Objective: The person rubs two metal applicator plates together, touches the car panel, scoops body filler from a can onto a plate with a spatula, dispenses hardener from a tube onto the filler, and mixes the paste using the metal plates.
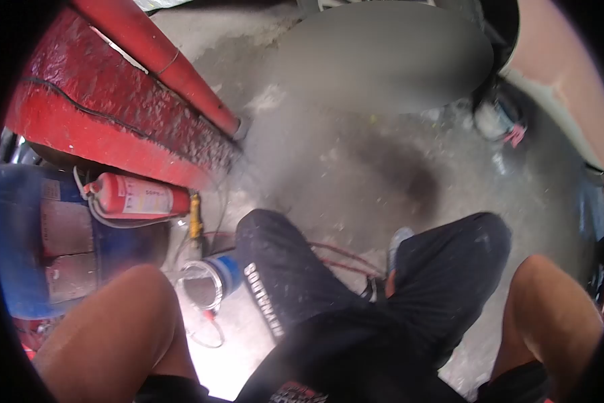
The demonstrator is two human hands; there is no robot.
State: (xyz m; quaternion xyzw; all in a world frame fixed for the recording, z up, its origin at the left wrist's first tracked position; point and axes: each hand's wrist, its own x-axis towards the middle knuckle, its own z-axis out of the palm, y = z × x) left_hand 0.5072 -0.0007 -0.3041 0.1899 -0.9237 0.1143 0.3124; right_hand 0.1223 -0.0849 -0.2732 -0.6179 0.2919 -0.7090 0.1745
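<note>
Neither of my hands is in view. Only my bent left arm [124, 322] and bent right arm [550, 322] show, one at each side of the lower edge, with the forearms leading out of the picture. What the hands hold or touch is hidden. Between the arms are my legs in dark trousers [450, 275] with white lettering on one side. Nearest to the left arm stands an open metal can [229, 272] with a blue side. Close behind it is a yellow-and-grey tool-like item [195, 216], its kind unclear.
A red fire extinguisher [137, 195] lies by a blue drum [20, 235] at left. Behind them are a red block [114, 151] and red post [194, 87]. A red hose [342, 252] crosses the concrete floor. A bucket [493, 121] stands near a vehicle panel [564, 60].
</note>
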